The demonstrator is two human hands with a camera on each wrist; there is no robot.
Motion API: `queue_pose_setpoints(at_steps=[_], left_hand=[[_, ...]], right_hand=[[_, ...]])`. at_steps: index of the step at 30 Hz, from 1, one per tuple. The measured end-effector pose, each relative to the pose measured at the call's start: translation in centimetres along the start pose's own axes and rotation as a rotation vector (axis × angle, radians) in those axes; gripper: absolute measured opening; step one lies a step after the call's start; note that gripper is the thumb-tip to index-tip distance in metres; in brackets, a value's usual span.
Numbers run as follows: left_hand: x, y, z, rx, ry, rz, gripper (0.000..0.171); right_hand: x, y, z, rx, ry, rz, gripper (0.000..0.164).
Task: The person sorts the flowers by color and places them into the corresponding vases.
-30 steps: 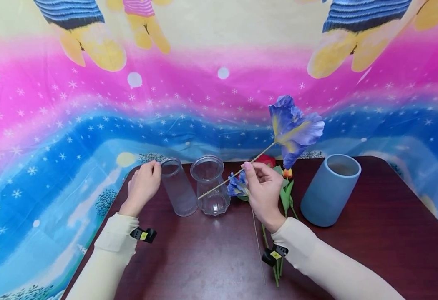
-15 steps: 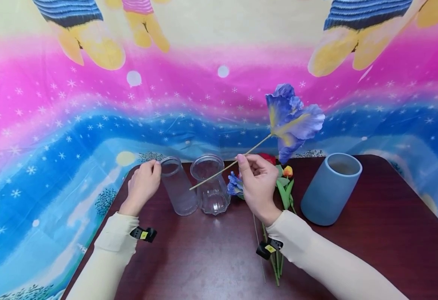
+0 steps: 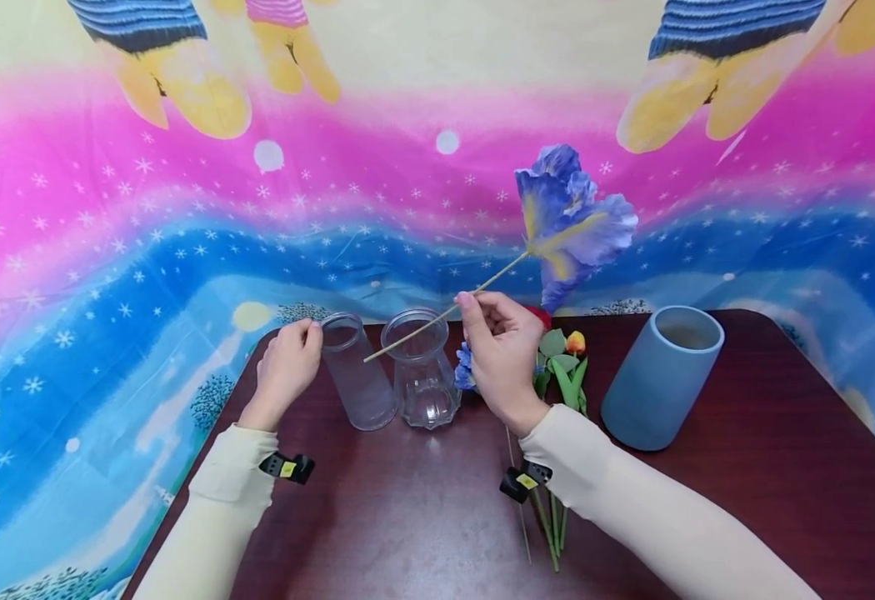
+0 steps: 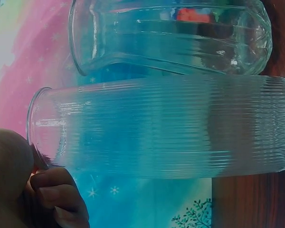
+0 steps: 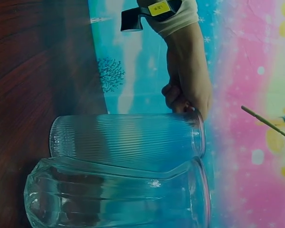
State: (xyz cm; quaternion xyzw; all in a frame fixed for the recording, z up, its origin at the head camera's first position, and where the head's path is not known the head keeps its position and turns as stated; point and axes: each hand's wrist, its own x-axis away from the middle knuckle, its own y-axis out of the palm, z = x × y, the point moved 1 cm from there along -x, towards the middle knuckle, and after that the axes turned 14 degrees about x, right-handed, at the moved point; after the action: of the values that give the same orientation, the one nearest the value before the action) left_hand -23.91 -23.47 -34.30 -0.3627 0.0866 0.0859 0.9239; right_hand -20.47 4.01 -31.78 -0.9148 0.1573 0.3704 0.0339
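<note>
My left hand (image 3: 286, 367) pinches the rim of a ribbed clear glass vase (image 3: 362, 392), which stands upright on the table; the left wrist view shows thumb and curled fingers at that rim (image 4: 33, 114). Thumb and fingers of my right hand (image 3: 503, 354) pinch the thin stem of a blue-purple iris (image 3: 576, 212). Its bloom is up to the right, and the bare stem end slants down left, in front of the vases' mouths in the head view. In the right wrist view the stem (image 5: 266, 122) appears beyond the rims. A waisted glass vase (image 3: 428, 396) stands beside the ribbed one.
A blue-grey opaque vase (image 3: 655, 392) stands at the right. Behind and below my right hand lie more flowers: a blue bloom (image 3: 464, 368), an orange tulip (image 3: 576, 342), a partly hidden red bloom and green stems (image 3: 546, 525). A printed cloth (image 3: 437, 208) hangs behind the table (image 3: 377, 517).
My right hand has moved up and left with the iris, raising its stem end from beside the waisted vase to near the ribbed vase's upper part. The left hand stays on the rim.
</note>
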Motion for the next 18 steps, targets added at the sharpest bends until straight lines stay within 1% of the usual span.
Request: queue_pose_setpoints(at_steps=[5,10,18], left_hand=[[0.0,0.0,-0.1,0.008,0.009,-0.005,0.045],[-0.1,0.0,-0.1,0.002,0.011,-0.007,0.045],[-0.3,0.1,-0.1,-0.014,-0.007,-0.007,0.045]], right_hand=[[-0.5,0.6,-0.2,0.014,-0.002,-0.005,0.017],[-1.0,1.4,-0.1,0.026,-0.021,-0.01,0.014],[-1.8,2.6,0.1,0.038,-0.052,-0.046,0.016]])
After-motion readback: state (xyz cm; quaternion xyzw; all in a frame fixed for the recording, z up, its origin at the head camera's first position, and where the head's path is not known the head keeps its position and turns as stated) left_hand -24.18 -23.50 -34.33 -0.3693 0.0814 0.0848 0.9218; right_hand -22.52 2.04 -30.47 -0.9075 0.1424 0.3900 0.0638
